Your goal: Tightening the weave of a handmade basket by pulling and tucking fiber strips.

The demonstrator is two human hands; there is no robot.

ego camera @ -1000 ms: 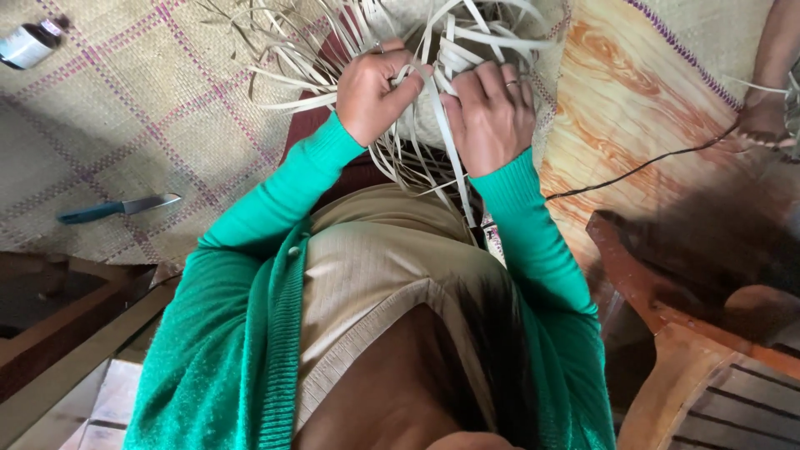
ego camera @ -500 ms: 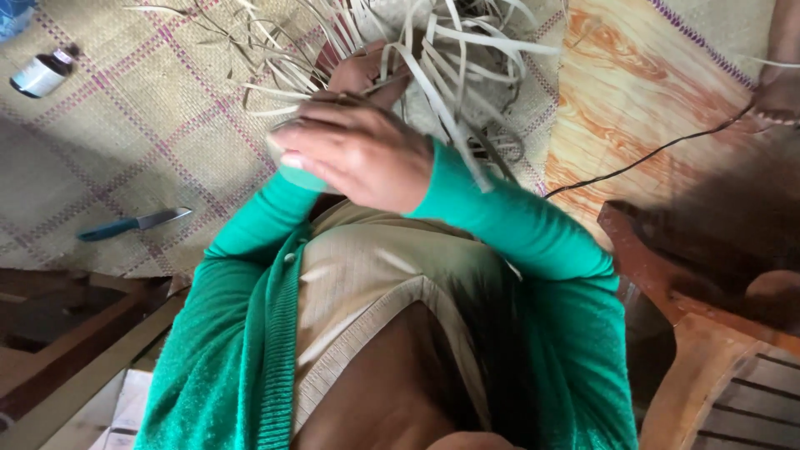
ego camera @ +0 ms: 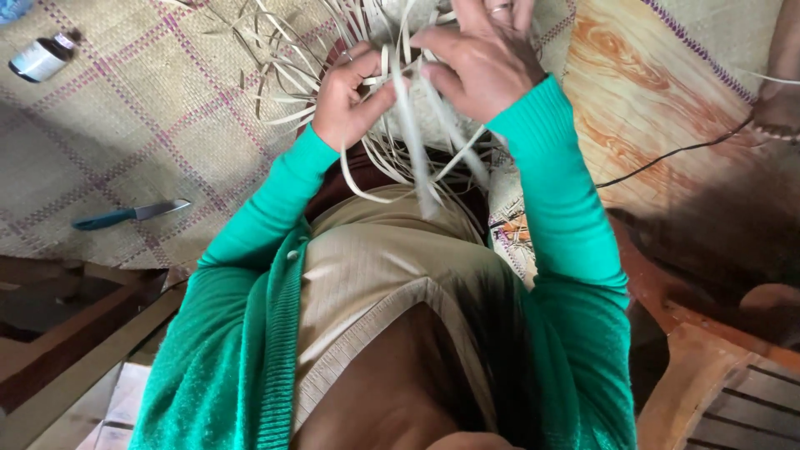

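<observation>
A woven checked floor mat (ego camera: 125, 125) carries a blue-handled knife (ego camera: 129, 214) and a small bottle (ego camera: 42, 57).

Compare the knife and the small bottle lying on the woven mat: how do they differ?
The knife is long and flat, with a blue-green handle and bare metal blade; the bottle is short, round and dark with a pale label. The knife lies nearer the left hand; the bottle lies farther off, by the picture's top-left corner. Both rest untouched on the mat.
</observation>
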